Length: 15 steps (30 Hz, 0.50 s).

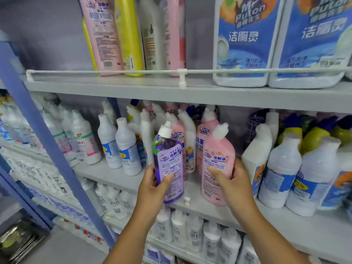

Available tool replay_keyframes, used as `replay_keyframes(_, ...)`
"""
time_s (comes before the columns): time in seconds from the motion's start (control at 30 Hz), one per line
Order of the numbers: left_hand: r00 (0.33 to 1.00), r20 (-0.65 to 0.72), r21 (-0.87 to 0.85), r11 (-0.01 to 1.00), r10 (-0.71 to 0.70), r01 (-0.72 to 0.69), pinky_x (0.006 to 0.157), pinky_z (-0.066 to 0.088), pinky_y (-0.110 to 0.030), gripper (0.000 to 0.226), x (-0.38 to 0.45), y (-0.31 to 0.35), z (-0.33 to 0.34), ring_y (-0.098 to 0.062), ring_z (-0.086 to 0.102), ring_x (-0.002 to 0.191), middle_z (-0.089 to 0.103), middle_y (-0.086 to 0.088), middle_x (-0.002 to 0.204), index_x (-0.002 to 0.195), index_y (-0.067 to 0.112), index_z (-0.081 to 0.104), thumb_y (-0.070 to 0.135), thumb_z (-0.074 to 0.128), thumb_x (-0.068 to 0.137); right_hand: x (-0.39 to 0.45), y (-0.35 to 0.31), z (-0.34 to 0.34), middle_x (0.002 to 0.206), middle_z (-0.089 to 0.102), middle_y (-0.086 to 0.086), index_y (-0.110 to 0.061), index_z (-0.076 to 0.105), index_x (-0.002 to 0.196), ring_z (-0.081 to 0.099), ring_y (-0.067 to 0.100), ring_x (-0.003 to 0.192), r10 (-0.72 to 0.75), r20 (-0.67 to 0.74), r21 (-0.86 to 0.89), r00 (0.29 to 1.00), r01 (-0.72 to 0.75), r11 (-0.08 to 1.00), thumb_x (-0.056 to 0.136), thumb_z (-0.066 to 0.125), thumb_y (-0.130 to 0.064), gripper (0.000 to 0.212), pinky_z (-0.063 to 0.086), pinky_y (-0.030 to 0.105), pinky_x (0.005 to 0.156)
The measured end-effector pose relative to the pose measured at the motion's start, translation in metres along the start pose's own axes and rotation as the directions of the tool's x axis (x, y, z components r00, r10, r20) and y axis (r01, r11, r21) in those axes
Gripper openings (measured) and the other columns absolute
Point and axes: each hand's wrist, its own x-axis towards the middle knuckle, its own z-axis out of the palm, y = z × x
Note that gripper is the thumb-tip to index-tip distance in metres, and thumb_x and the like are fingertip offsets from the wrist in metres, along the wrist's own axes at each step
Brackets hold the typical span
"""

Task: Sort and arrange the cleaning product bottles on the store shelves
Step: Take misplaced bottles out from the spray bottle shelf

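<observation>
Left hand (152, 184) fingers wrap purple bottle (168, 166), right hand (231, 181) grips pink bottle (217, 166); both at middle shelf (118, 177) front edge, probably regrouping by colour.

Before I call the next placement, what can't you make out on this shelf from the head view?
- Purple bottle: base hidden by the left hand.
- Pink bottle: right side covered by the right hand.
- Rear-row bottles: labels blurred and blocked by front bottles.
- Large jugs: tops cut off by the frame edge.
</observation>
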Motion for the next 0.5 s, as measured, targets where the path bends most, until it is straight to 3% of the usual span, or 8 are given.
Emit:
replay_keyframes(0.17, 0.994, 0.021, 0.176, 0.979, 0.105, -0.107, 0.091, 0.052, -0.019, 0.032, 0.032, -0.019, -0.008, -0.006, 0.065, 0.110, 0.062, 0.013, 0.122, 0.113, 0.040, 0.065, 0.020, 0.076, 0.091, 0.017, 0.012, 0.023, 0.109, 0.071, -0.012, -0.038, 0.061, 0.114, 0.068, 0.001, 0.096, -0.052, -0.129, -0.115, 0.990, 0.037, 0.993, 0.082, 0.082, -0.029, 0.040, 0.054, 0.027, 0.082)
replay_keyframes(0.27, 0.989, 0.105, 0.191, 0.974, 0.104, -0.123, 0.076, 0.049, -0.006, 0.038, 0.045, -0.019, -0.010, 0.007, 0.064, 0.098, 0.062, 0.011, 0.120, 0.114, 0.041, 0.062, 0.013, 0.074, 0.091, 0.027, 0.017, 0.038, 0.118, 0.068, -0.004, -0.031, 0.059, 0.126, 0.067, 0.008, 0.104, -0.025, -0.182, -0.131, 0.983, 0.001, 0.991, 0.084, 0.082, -0.028, 0.049, 0.053, 0.029, 0.088)
replay_keyframes(0.4, 0.978, 0.175, 0.155, 0.978, 0.111, -0.138, 0.071, 0.051, -0.007, 0.039, 0.060, -0.022, -0.016, 0.009, 0.066, 0.092, 0.071, 0.021, 0.108, 0.120, 0.035, 0.063, 0.012, 0.075, 0.090, 0.038, 0.014, 0.056, 0.121, 0.066, 0.003, -0.039, 0.055, 0.117, 0.066, 0.009, 0.104, -0.031, -0.236, -0.152, 0.971, -0.005, 0.988, 0.085, 0.080, -0.022, 0.044, 0.050, 0.019, 0.081)
replay_keyframes(0.5, 0.976, 0.198, 0.161, 0.979, 0.089, -0.122, 0.076, 0.057, -0.017, 0.042, 0.068, -0.029, -0.022, 0.007, 0.068, 0.093, 0.072, 0.027, 0.105, 0.123, 0.030, 0.061, 0.023, 0.080, 0.086, 0.038, 0.017, 0.062, 0.118, 0.067, 0.003, -0.039, 0.056, 0.111, 0.068, 0.011, 0.103, -0.033, -0.271, -0.204, 0.962, -0.024, 0.979, 0.081, 0.079, -0.034, 0.039, 0.054, 0.028, 0.086)
